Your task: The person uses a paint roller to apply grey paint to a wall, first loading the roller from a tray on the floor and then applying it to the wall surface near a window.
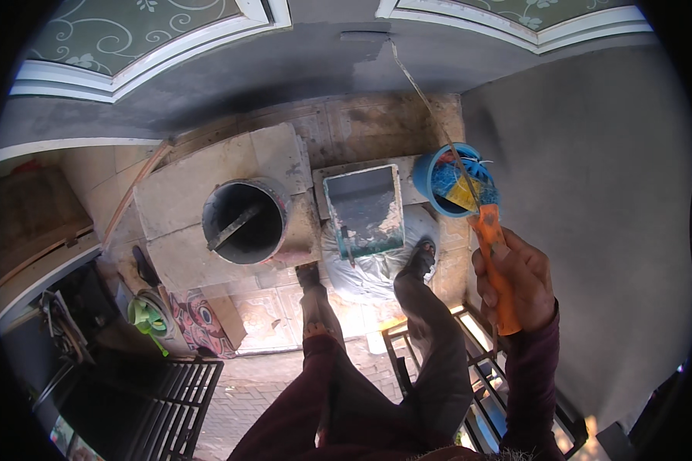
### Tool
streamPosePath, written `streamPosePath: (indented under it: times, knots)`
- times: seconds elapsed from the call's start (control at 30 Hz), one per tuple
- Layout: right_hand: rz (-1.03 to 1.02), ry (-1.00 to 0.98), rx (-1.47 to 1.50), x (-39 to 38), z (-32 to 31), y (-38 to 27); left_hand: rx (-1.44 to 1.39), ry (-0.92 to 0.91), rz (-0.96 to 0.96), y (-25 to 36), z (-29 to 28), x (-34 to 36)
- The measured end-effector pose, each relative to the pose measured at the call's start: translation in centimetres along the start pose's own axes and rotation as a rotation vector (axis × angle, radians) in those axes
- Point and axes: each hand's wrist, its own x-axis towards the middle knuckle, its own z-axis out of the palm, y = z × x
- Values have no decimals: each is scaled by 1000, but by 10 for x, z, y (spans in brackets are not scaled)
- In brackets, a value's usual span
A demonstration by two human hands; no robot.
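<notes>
My right hand is closed round the orange handle of a paint roller. From the handle a long thin metal rod reaches up and to the left. Its slim roller head lies against the grey wall below the windows, beside a wet-looking grey patch. At the end of a maroon sleeve, what seems to be my left hand shows small and low against my left leg; how its fingers are held is unclear. Between my feet and the wall sits a rectangular paint tray, smeared with grey paint, partly over pale plastic sheeting.
Left of the tray, a round bucket with a stick across it stands on a board. A blue bucket of mixed items stands in the right corner. Metal railings flank me. A green-rimmed container sits at left.
</notes>
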Motion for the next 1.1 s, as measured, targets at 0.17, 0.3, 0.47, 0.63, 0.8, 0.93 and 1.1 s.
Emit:
streamPosePath:
  times: [0.17,0.3,0.47,0.63,0.8,0.93,1.1]
  knots:
    - [5,33,-34,-7,4,-2,-6,-31,-24,0,-1,1]
    - [16,51,-33,-16,2,1,-10,-45,-29,0,-1,0]
    - [48,12,-9,-2,-12,21,-5,-65,-29,-1,-3,1]
    - [32,-19,27,24,-16,36,-1,-91,-32,-2,-5,3]
    - [31,-16,-24,45,-24,32,-10,-69,-21,-5,-3,4]
    - [-9,-42,-23,48,-25,27,-6,3,28,-3,-3,3]
    - [-20,-17,8,41,-18,16,19,2,-8,-4,-1,0]
